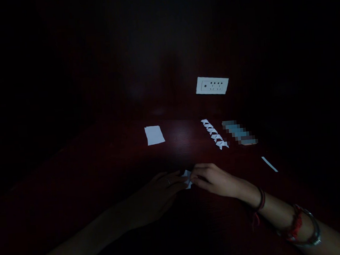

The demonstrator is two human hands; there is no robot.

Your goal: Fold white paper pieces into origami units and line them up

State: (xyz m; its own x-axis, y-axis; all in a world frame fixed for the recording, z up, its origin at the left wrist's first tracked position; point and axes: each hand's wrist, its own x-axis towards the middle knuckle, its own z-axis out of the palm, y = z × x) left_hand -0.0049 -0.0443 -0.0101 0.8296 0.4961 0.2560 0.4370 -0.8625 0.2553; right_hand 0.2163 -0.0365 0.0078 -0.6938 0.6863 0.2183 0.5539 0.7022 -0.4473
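Observation:
A small piece of white paper (187, 179) lies on the dark red table between my hands, its edges partly hidden by fingers. My left hand (160, 192), in shadow and with a ring on one finger, reaches flat from the left and its fingertips touch the paper. From the right, my right hand (212, 179) has its fingers bent and pressed together at the paper's right edge.
Beyond my hands lie a stack of white paper sheets (154, 135), a row of folded white pieces (214, 133) and a blurred phone-like object (238, 131). A paper strip (269, 164) is at the right. A socket plate (212, 85) is on the wall.

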